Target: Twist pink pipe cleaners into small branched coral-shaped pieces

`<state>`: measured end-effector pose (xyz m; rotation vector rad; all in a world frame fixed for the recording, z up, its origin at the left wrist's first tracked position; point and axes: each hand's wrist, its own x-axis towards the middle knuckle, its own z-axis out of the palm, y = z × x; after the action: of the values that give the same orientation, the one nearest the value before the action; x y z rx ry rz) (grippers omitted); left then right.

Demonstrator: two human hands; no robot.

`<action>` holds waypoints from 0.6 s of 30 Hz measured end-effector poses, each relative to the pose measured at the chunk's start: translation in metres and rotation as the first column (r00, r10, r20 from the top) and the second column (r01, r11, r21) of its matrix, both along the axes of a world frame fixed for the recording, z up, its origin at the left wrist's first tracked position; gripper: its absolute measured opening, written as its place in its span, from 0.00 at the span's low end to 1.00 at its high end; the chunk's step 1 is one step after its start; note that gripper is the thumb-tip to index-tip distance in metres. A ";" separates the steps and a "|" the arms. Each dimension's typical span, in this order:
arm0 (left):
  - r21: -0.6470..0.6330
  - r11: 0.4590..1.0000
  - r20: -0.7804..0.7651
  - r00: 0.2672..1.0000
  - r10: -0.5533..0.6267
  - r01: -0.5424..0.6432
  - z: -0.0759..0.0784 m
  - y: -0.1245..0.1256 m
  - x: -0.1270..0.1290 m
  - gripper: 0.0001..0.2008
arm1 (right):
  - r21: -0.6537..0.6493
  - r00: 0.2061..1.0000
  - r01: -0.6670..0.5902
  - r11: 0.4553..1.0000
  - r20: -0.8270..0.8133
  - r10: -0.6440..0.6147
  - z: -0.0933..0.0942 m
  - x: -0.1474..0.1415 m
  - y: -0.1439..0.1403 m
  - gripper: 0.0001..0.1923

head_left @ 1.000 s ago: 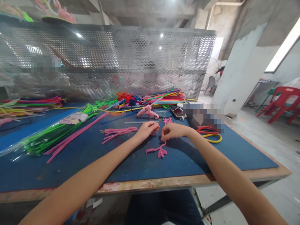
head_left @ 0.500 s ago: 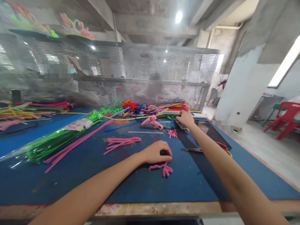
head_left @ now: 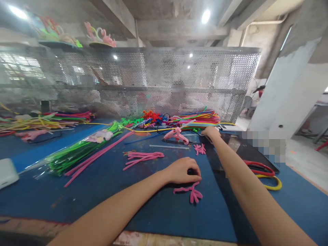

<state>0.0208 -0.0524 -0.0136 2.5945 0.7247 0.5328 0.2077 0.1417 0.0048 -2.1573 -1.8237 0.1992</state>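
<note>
My left hand [head_left: 183, 171] is closed in a pinch on the end of a pink pipe cleaner shape [head_left: 195, 195], which has looped petals and a trailing strand. My right hand [head_left: 212, 133] reaches to the far side of the table, by the glue gun's cord and the edge of a dark flat panel [head_left: 235, 145]; its fingertips are hidden. A pink glue gun [head_left: 176, 135] stands left of that hand. Nearer me lies a second looped pink piece [head_left: 200, 149]. A pale glue stick [head_left: 169, 147] and folded pink pipe cleaners [head_left: 143, 156] lie farther left.
Scissors with red and yellow handles [head_left: 273, 184] lie beside my right forearm, partly hidden. A bag of green pipe cleaners [head_left: 84, 150] and long pink ones [head_left: 99, 155] lie left. Coloured bundles [head_left: 200, 118] line the back under a perforated metal screen [head_left: 159, 75]. Another glue gun [head_left: 32, 135] lies far left.
The view has turned left, so everything sits farther right. My left hand keeps its pinch on the pink pipe cleaner shape. The right hand stays at the far side, its fingers now more hidden.
</note>
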 end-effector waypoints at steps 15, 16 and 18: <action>-0.094 0.995 0.046 0.999 0.023 -0.019 0.003 0.000 -0.001 0.10 | -0.083 0.998 0.057 0.995 -0.003 -0.057 0.004 -0.004 -0.007 0.27; -0.129 0.991 0.062 0.997 0.044 -0.035 0.004 0.000 -0.002 0.11 | -0.064 0.998 0.056 0.996 0.006 -0.056 0.007 -0.006 -0.012 0.28; -0.217 0.973 0.091 0.991 0.099 -0.077 0.004 0.002 -0.003 0.13 | 0.026 0.999 0.037 0.999 0.035 -0.037 0.015 -0.008 -0.025 0.29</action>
<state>0.0176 -0.0508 -0.0093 2.3288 0.8184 0.5752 0.1995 0.1169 0.0203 -2.1890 -1.7940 0.1300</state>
